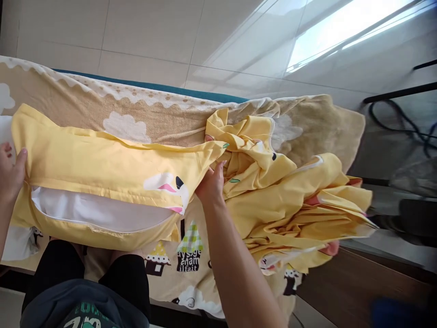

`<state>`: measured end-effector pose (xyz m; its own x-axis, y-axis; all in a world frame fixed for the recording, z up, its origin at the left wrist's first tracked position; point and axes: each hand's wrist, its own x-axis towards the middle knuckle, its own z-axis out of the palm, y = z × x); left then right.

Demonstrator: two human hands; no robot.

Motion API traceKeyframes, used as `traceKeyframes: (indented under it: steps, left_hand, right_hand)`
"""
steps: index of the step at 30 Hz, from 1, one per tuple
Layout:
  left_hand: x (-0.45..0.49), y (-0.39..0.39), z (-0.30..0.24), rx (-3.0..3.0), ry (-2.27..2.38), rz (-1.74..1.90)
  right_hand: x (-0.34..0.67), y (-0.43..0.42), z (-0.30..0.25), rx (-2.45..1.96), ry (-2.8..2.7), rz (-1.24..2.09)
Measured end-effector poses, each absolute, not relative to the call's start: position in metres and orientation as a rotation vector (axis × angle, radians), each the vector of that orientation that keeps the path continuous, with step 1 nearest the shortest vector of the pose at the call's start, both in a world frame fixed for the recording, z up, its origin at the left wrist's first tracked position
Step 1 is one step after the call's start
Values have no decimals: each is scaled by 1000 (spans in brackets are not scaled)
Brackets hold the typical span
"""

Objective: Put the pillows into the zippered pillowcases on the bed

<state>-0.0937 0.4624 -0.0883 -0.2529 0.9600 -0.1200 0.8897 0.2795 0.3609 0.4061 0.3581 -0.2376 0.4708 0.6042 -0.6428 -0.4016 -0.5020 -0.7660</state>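
A pillow in a yellow pillowcase [92,159] with a white rabbit print lies across my lap. Its white inner pillow [102,209] shows through a long opening on the near side. My left hand [12,175] is at the pillow's left end, thumb raised along the edge and apart from the curled fingers; part of the hand is out of frame. At the right end, my right hand [211,184] grips the pillowcase's corner, with some fingers hidden by the cloth. Just beyond it lies a crumpled heap of matching yellow fabric [280,196].
Underneath is a beige printed blanket [164,123] with clouds and houses, over a teal edge [153,86]. A tiled floor [143,32] lies beyond. At right are a black bar [399,93], a dark cable [392,116] and a brown wooden surface [362,282].
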Motion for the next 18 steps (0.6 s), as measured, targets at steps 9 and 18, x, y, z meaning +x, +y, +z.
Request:
traceKeyframes:
  steps: [9,18]
  left_hand:
    - [-129,466,-143,1307,2394,339]
    - [-154,450,-136,1507,2516,307]
  right_hand:
    - [412,383,-240,-1956,-305,671]
    - [420,369,-189,-1959,-406,629]
